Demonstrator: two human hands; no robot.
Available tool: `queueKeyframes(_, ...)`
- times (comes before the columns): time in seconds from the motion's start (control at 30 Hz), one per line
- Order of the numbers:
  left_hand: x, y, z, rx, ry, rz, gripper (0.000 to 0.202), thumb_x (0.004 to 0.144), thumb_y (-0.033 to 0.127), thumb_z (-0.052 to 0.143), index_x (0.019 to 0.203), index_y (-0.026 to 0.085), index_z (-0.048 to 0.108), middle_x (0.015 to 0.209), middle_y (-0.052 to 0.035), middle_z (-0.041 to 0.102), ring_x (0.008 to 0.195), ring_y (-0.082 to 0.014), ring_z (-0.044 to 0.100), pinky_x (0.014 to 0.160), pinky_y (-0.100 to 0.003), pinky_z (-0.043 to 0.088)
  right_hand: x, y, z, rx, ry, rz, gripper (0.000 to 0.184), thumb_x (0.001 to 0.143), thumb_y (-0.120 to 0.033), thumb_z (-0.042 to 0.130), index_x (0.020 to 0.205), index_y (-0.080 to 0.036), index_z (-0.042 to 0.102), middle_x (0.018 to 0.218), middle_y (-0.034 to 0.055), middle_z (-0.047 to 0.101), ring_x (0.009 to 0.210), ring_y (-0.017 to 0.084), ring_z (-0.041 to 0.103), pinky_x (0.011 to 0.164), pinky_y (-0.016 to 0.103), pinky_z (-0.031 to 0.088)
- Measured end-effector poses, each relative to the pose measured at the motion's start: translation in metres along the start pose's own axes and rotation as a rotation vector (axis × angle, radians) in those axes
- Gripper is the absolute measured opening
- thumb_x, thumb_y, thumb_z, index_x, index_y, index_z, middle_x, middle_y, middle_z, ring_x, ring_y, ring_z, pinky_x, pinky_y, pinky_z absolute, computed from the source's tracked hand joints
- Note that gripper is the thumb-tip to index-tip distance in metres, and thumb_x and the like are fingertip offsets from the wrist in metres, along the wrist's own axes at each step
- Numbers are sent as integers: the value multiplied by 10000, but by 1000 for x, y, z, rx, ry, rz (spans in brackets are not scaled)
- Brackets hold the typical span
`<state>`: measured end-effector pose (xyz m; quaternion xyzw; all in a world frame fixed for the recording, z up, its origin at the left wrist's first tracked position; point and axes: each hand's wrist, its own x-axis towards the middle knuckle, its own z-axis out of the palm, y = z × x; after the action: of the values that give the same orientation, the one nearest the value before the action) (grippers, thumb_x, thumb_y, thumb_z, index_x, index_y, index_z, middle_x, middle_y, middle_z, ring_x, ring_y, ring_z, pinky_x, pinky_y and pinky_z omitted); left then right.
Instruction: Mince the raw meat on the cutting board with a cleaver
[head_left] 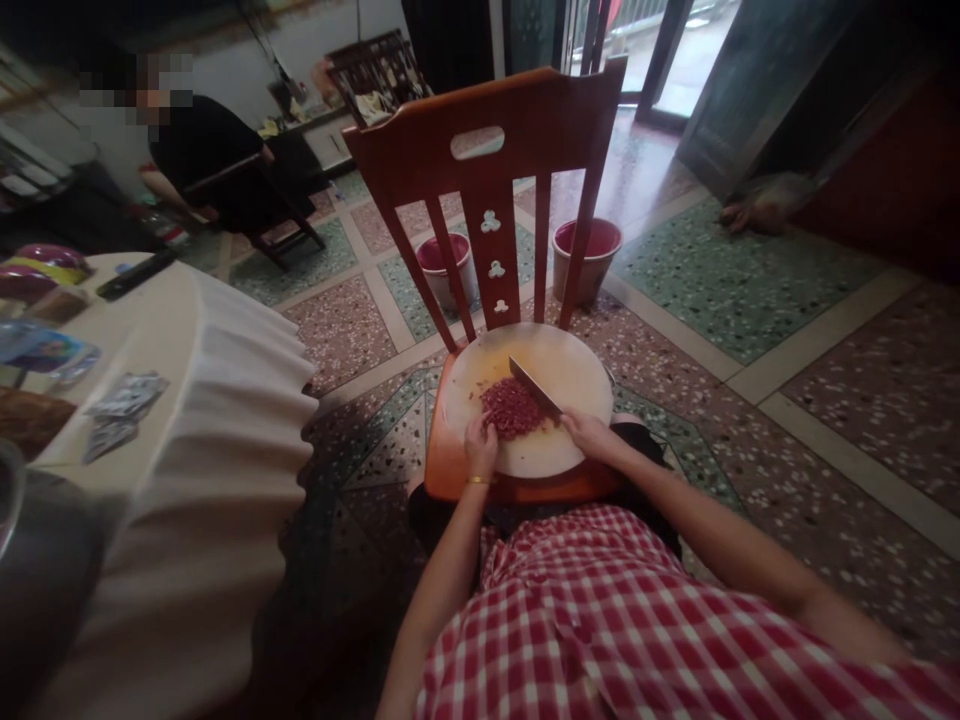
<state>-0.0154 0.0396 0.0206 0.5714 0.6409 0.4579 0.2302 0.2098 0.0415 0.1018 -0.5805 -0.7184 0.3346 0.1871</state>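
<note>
A round pale cutting board [559, 355] lies on the seat of a wooden chair [495, 160] in front of me. On it is a heap of finely chopped red bits [512, 408]. My right hand [592, 435] grips the handle of a knife [534, 386], its blade resting across the far side of the heap. My left hand [481, 447], with curled fingers and a gold bangle at the wrist, presses on the near left edge of the heap.
Two pink buckets [589, 255] stand on the tiled floor behind the chair. A table with a white cloth [225, 400] and packets is at my left. A seated person in black [202, 160] is at the back left. An open doorway is at the back right.
</note>
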Motion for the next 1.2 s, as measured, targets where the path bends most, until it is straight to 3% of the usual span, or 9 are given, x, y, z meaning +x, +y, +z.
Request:
queueKeyframes(0.17, -1, -4, -1, 23, 16, 3, 241, 787, 205, 439, 977, 167, 582, 926, -76, 593, 894, -154, 536, 844, -326, 436, 1, 0, -4, -10, 148, -58, 361, 890, -310, 296, 1162, -212, 512, 1131, 64, 585, 1067, 197, 513, 902, 312, 396)
queueKeyframes(0.3, -2, -7, -1, 39, 2, 12, 245, 783, 193, 437, 983, 173, 576, 944, -78, 589, 914, -160, 527, 865, -342, 424, 2, 3, 0, -54, 9, 12, 364, 879, -267, 306, 1170, -189, 510, 1022, 79, 639, 962, 223, 578, 845, 343, 439)
queueKeyframes(0.5, -6, -16, 2, 47, 0, -17, 284, 740, 158, 464, 1002, 175, 573, 926, -74, 587, 892, -167, 530, 856, -354, 428, 6, 0, 3, 26, 128, -75, 369, 885, -289, 312, 1206, -221, 481, 1136, 54, 584, 1050, 194, 526, 875, 294, 417)
queueKeyframes(0.63, -9, -14, 3, 39, -6, -22, 285, 738, 154, 462, 995, 176, 581, 927, -74, 593, 908, -171, 530, 863, -353, 426, 5, -12, 3, 22, 0, -45, 356, 875, -259, 319, 1165, -213, 520, 1096, 48, 608, 1034, 197, 538, 888, 332, 418)
queueKeyframes(0.8, -11, -13, 2, 6, -4, -30, 287, 749, 155, 438, 999, 161, 578, 926, -77, 596, 902, -161, 539, 863, -344, 433, 3, -35, 7, 85, 85, -210, 388, 894, -284, 278, 1228, -203, 459, 1206, 50, 533, 1115, 172, 473, 954, 317, 362)
queueKeyframes(0.93, -13, -16, 2, -5, 4, -65, 272, 754, 170, 437, 982, 145, 583, 923, -89, 599, 888, -163, 548, 849, -344, 443, 8, -33, 22, -9, -48, -103, 378, 870, -242, 320, 1200, -161, 485, 1166, 93, 560, 1076, 207, 507, 928, 367, 391)
queueKeyframes(1.1, -16, -19, 1, -74, 28, -104, 255, 769, 191, 426, 954, 144, 595, 907, -84, 614, 877, -158, 560, 841, -336, 449, 5, -35, 30, -2, 10, -230, 420, 884, -281, 307, 1292, -213, 380, 1238, 56, 505, 1057, 190, 522, 928, 329, 395)
queueKeyframes(1.2, -16, -18, 0, -111, 53, -127, 251, 771, 191, 428, 946, 137, 599, 910, -87, 615, 875, -153, 561, 842, -325, 448, 1, -35, 38, -67, -70, -147, 412, 878, -262, 324, 1274, -184, 409, 1171, 85, 558, 992, 206, 565, 889, 345, 423)
